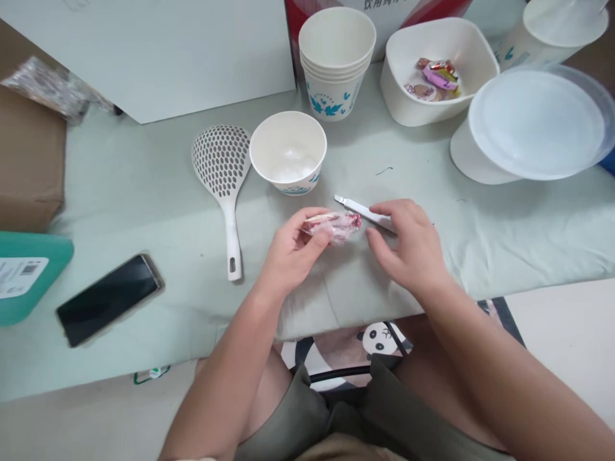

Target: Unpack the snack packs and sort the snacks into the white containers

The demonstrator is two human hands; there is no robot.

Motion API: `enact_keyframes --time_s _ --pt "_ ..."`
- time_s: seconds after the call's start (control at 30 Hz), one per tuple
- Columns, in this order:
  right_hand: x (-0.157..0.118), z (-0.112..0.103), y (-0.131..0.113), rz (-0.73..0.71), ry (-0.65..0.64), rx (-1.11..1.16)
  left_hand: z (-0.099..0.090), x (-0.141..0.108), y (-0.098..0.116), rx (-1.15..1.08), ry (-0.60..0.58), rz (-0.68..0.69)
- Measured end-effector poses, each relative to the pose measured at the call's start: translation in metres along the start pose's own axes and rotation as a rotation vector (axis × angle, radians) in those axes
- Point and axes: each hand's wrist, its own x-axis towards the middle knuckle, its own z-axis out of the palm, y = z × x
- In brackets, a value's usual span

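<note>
My left hand (296, 253) pinches a small packet (334, 224), a red and white item in crinkled clear plastic, between thumb and fingers. A slim white utility knife (366, 214) lies slantwise on the cloth, its metal tip towards the upper left. Over the handle end of that knife is my right hand (408, 243), thumb and forefinger apart on either side of it. The forefinger seems to touch the handle; the other fingers are partly hidden. Just beyond the packet stands a white paper cup (288, 150). A white slotted skimmer (223, 173) lies left of the cup.
Stacked paper cups (336, 57) stand at the back beside a white bin (435, 70) holding several wrapped sweets (439, 77). A lidded tub (533, 125) sits at the right, with another cup (552, 38) behind it. A phone (110, 299) and green container (29, 272) occupy the left.
</note>
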Motion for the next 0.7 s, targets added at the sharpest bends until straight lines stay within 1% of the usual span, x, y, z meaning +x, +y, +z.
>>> enact_keyframes --time_s 0.1,0.2,0.27,0.37,0.43,0.47,0.57,0.63,0.7 --pt "0.0 0.004 0.018 0.046 -0.028 -0.147 0.004 0.005 -0.005 -0.193 0.024 -0.069" --pt "-0.001 0.007 0.027 0.048 -0.082 -0.218 0.003 0.01 -0.01 -0.283 0.036 -0.064" --pt "0.0 0.009 0.026 0.058 -0.109 -0.242 0.003 0.012 -0.012 -0.309 0.047 -0.064" --pt "0.002 0.007 0.016 0.133 -0.112 -0.196 0.002 0.011 -0.008 -0.329 0.046 -0.147" --pt "0.003 0.004 0.006 0.211 -0.09 -0.119 0.002 0.009 -0.004 -0.346 0.043 -0.198" --pt "0.003 0.002 0.001 0.255 -0.074 -0.066 0.002 0.008 -0.002 -0.357 0.048 -0.199" --pt "0.0 -0.003 -0.012 0.397 -0.062 0.195 0.001 0.007 0.0 -0.389 0.072 -0.142" --pt "-0.004 -0.005 -0.02 0.453 -0.108 0.433 0.001 0.007 -0.001 -0.401 0.071 -0.129" --pt "-0.01 -0.003 -0.028 0.444 -0.193 0.622 0.002 0.007 -0.003 -0.415 0.064 -0.148"
